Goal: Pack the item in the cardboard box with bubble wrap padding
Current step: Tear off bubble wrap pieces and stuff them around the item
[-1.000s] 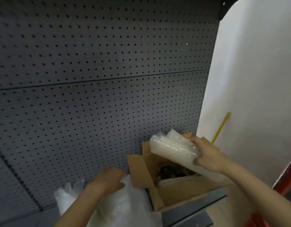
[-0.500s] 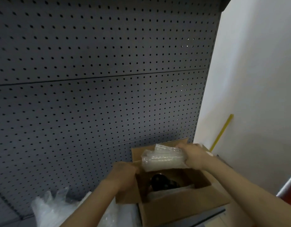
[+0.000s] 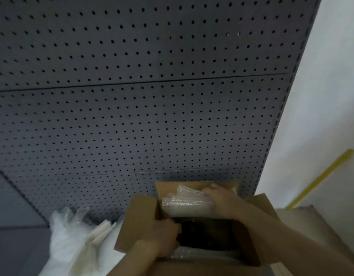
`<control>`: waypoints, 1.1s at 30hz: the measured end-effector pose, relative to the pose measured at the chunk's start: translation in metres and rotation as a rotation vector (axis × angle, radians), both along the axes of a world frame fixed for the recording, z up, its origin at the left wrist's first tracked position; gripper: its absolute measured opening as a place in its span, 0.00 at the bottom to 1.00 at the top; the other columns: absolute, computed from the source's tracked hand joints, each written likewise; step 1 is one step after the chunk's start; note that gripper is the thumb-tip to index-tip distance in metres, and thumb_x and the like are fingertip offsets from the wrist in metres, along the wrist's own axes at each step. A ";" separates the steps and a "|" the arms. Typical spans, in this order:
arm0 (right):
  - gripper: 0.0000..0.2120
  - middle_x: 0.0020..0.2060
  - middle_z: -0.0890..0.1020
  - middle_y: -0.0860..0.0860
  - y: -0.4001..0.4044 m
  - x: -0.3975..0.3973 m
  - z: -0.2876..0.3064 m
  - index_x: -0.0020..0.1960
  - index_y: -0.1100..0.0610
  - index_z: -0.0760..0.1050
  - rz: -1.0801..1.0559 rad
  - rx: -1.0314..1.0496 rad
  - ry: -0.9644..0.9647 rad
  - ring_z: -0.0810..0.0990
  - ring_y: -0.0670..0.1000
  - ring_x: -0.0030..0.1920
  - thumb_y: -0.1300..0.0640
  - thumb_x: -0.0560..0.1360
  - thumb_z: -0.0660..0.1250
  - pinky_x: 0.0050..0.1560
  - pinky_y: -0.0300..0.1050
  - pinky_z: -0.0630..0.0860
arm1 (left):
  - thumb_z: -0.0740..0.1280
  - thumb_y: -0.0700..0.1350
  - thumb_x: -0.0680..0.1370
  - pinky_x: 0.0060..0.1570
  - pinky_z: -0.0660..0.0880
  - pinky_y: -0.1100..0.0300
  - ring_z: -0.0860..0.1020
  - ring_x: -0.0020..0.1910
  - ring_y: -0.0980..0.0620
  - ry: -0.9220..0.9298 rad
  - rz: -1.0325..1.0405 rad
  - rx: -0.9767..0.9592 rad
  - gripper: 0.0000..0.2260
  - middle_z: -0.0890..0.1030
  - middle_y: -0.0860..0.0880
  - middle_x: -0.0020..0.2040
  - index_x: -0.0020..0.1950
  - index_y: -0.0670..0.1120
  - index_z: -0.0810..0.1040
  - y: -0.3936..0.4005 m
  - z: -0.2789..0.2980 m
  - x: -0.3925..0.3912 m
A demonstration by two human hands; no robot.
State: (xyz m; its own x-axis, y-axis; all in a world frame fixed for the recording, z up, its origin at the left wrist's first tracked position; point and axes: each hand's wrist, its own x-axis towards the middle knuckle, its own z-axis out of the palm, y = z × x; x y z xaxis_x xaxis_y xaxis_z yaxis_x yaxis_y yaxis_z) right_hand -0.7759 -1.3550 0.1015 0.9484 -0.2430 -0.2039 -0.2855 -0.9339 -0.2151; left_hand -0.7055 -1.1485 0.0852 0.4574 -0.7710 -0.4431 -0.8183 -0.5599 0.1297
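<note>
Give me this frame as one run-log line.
stage: padding | right hand: holds bubble wrap in box, far side | left hand: inside box at dark item | spare wrap: left of box

Head-worn view, forward and downward.

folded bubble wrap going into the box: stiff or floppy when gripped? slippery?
The bubble wrap wad probably squashes and springs back: it bulges beside the right hand. Likely light, held one-handed. Its glossy film may slip.

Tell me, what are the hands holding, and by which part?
The right hand grips the folded bubble wrap at its right end. The left hand reaches into the cardboard box; its hold cannot be told.
</note>
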 end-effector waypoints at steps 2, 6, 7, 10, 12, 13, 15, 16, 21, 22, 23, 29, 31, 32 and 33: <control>0.28 0.67 0.71 0.46 -0.003 0.003 -0.009 0.70 0.42 0.63 -0.005 0.014 -0.029 0.71 0.54 0.66 0.50 0.72 0.66 0.65 0.56 0.67 | 0.61 0.47 0.80 0.61 0.73 0.49 0.75 0.62 0.43 0.017 0.029 0.026 0.17 0.75 0.43 0.66 0.69 0.46 0.71 -0.012 -0.010 -0.008; 0.32 0.68 0.72 0.47 0.001 0.007 -0.024 0.72 0.43 0.57 0.024 -0.022 -0.111 0.73 0.56 0.64 0.54 0.73 0.66 0.64 0.56 0.67 | 0.60 0.51 0.81 0.67 0.65 0.48 0.65 0.69 0.40 -0.004 0.052 0.104 0.23 0.63 0.40 0.74 0.75 0.46 0.63 -0.031 -0.032 -0.015; 0.32 0.67 0.73 0.47 0.002 0.007 -0.029 0.71 0.42 0.57 0.033 -0.026 -0.125 0.74 0.55 0.64 0.54 0.72 0.67 0.63 0.56 0.68 | 0.59 0.52 0.81 0.69 0.64 0.47 0.63 0.71 0.39 -0.009 0.057 0.130 0.25 0.59 0.40 0.76 0.76 0.46 0.60 -0.034 -0.038 -0.014; 0.33 0.66 0.74 0.47 0.006 0.010 -0.040 0.70 0.41 0.56 0.040 -0.086 -0.154 0.73 0.54 0.64 0.58 0.72 0.67 0.61 0.55 0.68 | 0.58 0.52 0.81 0.72 0.59 0.45 0.54 0.76 0.36 0.010 0.079 0.176 0.27 0.47 0.39 0.79 0.78 0.46 0.55 -0.038 -0.052 -0.008; 0.34 0.67 0.73 0.48 0.008 0.011 -0.047 0.73 0.42 0.54 0.042 -0.105 -0.140 0.72 0.55 0.66 0.62 0.73 0.64 0.62 0.56 0.68 | 0.57 0.51 0.82 0.72 0.60 0.45 0.57 0.75 0.36 0.042 0.098 0.158 0.26 0.49 0.38 0.79 0.78 0.47 0.56 -0.038 -0.054 -0.007; 0.35 0.67 0.72 0.49 0.009 0.011 -0.049 0.74 0.42 0.53 0.043 -0.126 -0.139 0.71 0.55 0.66 0.62 0.74 0.64 0.62 0.56 0.68 | 0.57 0.50 0.82 0.71 0.62 0.46 0.60 0.73 0.37 0.064 0.108 0.141 0.25 0.53 0.38 0.78 0.78 0.47 0.58 -0.038 -0.054 -0.007; 0.33 0.67 0.72 0.49 0.009 0.012 -0.048 0.75 0.44 0.55 0.061 -0.165 -0.144 0.70 0.55 0.67 0.63 0.75 0.62 0.62 0.54 0.67 | 0.57 0.49 0.82 0.68 0.67 0.48 0.67 0.69 0.38 0.105 0.127 0.112 0.22 0.60 0.38 0.75 0.76 0.46 0.62 -0.038 -0.054 -0.007; 0.31 0.68 0.72 0.49 0.009 0.013 -0.047 0.74 0.46 0.57 0.079 -0.174 -0.144 0.70 0.54 0.67 0.63 0.76 0.61 0.63 0.52 0.66 | 0.57 0.48 0.82 0.66 0.68 0.49 0.69 0.67 0.39 0.121 0.138 0.099 0.21 0.64 0.38 0.73 0.75 0.45 0.65 -0.038 -0.053 -0.007; 0.26 0.66 0.71 0.50 0.014 0.020 -0.040 0.72 0.49 0.64 0.093 -0.160 -0.098 0.69 0.53 0.66 0.63 0.75 0.60 0.59 0.47 0.66 | 0.59 0.39 0.80 0.63 0.73 0.54 0.76 0.62 0.43 0.233 0.221 0.086 0.15 0.75 0.39 0.66 0.65 0.39 0.75 -0.041 -0.054 -0.017; 0.26 0.65 0.71 0.50 0.015 0.023 -0.042 0.71 0.49 0.64 0.075 -0.174 -0.075 0.69 0.54 0.65 0.62 0.75 0.61 0.58 0.49 0.68 | 0.59 0.38 0.80 0.62 0.73 0.54 0.76 0.62 0.43 0.238 0.218 0.094 0.15 0.75 0.39 0.65 0.65 0.38 0.75 -0.042 -0.054 -0.019; 0.25 0.64 0.71 0.50 0.017 0.026 -0.041 0.70 0.49 0.64 0.050 -0.182 -0.063 0.70 0.54 0.65 0.61 0.75 0.62 0.57 0.50 0.69 | 0.59 0.38 0.79 0.61 0.73 0.54 0.76 0.62 0.42 0.242 0.213 0.095 0.15 0.75 0.39 0.65 0.64 0.37 0.75 -0.041 -0.053 -0.021; 0.22 0.65 0.72 0.53 0.031 0.041 -0.067 0.68 0.55 0.72 0.087 -0.187 0.122 0.71 0.56 0.65 0.66 0.75 0.61 0.61 0.52 0.72 | 0.60 0.39 0.79 0.60 0.74 0.54 0.76 0.61 0.40 0.245 0.157 0.149 0.14 0.74 0.37 0.65 0.62 0.37 0.76 -0.041 -0.049 -0.018; 0.18 0.64 0.74 0.54 0.027 0.046 -0.072 0.65 0.56 0.74 0.074 -0.165 0.148 0.72 0.56 0.64 0.65 0.76 0.62 0.60 0.51 0.73 | 0.60 0.41 0.79 0.60 0.75 0.53 0.77 0.60 0.41 0.217 0.125 0.158 0.15 0.75 0.38 0.64 0.62 0.38 0.77 -0.041 -0.047 -0.013; 0.17 0.63 0.75 0.53 0.025 0.047 -0.072 0.64 0.56 0.75 0.080 -0.166 0.159 0.73 0.55 0.63 0.63 0.76 0.62 0.61 0.51 0.72 | 0.59 0.42 0.79 0.60 0.75 0.52 0.77 0.60 0.41 0.184 0.100 0.157 0.15 0.76 0.39 0.63 0.62 0.39 0.77 -0.040 -0.045 -0.011; 0.17 0.63 0.75 0.53 0.022 0.047 -0.071 0.64 0.54 0.75 0.092 -0.182 0.152 0.72 0.55 0.64 0.62 0.76 0.63 0.62 0.50 0.70 | 0.59 0.45 0.80 0.59 0.75 0.50 0.77 0.59 0.42 0.133 0.072 0.150 0.15 0.77 0.40 0.62 0.62 0.40 0.77 -0.040 -0.043 -0.008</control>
State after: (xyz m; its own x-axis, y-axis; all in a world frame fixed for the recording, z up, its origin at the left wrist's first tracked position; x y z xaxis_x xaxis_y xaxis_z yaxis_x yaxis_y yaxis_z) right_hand -0.7293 -1.3330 0.0307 0.9298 -0.2029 -0.3071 -0.2139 -0.9769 -0.0023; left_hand -0.7138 -1.1883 0.0422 0.4387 -0.6597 -0.6101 -0.7570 -0.6372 0.1448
